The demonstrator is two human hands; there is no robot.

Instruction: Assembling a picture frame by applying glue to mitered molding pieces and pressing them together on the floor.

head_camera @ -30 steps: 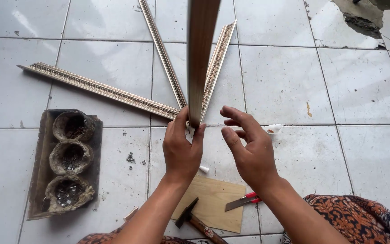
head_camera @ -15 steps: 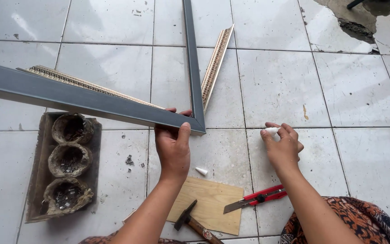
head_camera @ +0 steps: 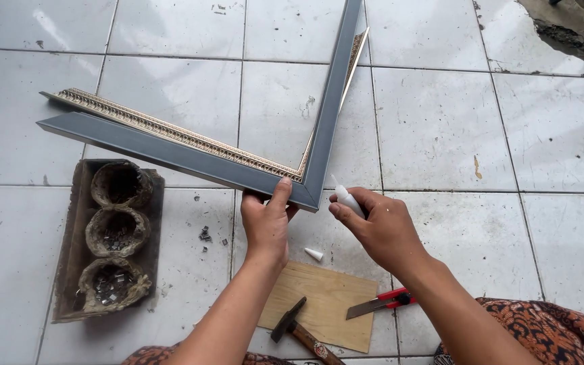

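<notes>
Two grey frame mouldings with ornate gilt inner edges meet in an L-shaped frame corner [head_camera: 309, 184] held just above the white tiled floor. My left hand [head_camera: 266, 222] grips that corner from below, thumb on the grey face. My right hand [head_camera: 378, 228] is just right of the corner and holds a small white glue tube [head_camera: 346, 198], its nozzle pointing up toward the joint. One moulding [head_camera: 170, 149] runs off to the left, the other [head_camera: 336, 88] runs away from me.
A small white cap [head_camera: 313, 254] lies on the tile below my hands. A plywood piece [head_camera: 326, 304] with a hammer [head_camera: 299, 331] and a red-handled knife [head_camera: 380, 305] is near my knees. A dirty wooden tray [head_camera: 76, 236] with three bowls of metal bits stands at the left.
The frame corner has been lowered from upright to nearly flat over the floor. My right hand picked up the glue tube and brought it to the corner.
</notes>
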